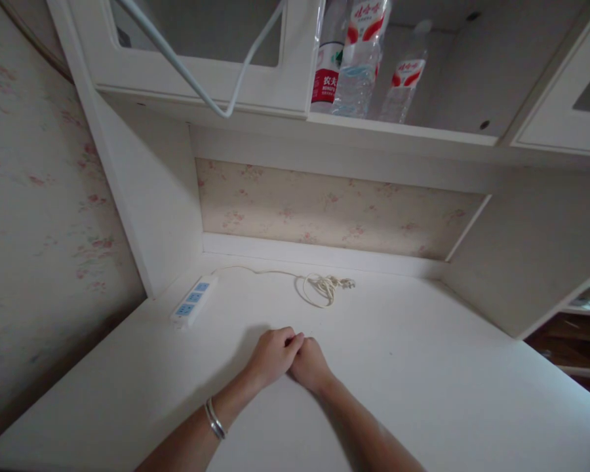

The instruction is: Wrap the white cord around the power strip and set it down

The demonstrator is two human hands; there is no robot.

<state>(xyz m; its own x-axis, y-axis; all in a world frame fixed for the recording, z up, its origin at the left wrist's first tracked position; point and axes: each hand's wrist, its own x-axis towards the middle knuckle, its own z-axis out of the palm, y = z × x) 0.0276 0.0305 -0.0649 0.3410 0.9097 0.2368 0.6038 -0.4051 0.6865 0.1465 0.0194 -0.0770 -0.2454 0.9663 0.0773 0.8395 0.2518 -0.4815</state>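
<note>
My left hand [273, 353] and my right hand [311, 364] rest together on the white desk top [437, 380], fingers curled and knuckles touching. The left thumb lies against the right hand. Nothing shows in either hand, though the palms are hidden. A silver bangle [215, 419] circles my left wrist. Beyond the hands lies a coiled cream cable [324, 287] with its plug. It runs left to a white power strip [195, 301] with blue sockets, which lies apart from my hands.
Overhead, an open shelf [408, 132] holds several clear plastic bottles [361, 59]. A pale bent bar [191, 75] hangs in front of the upper left cabinet door [270, 92]. Side panels [152, 190] bound the desk, and a floral wall [24, 216] stands at left.
</note>
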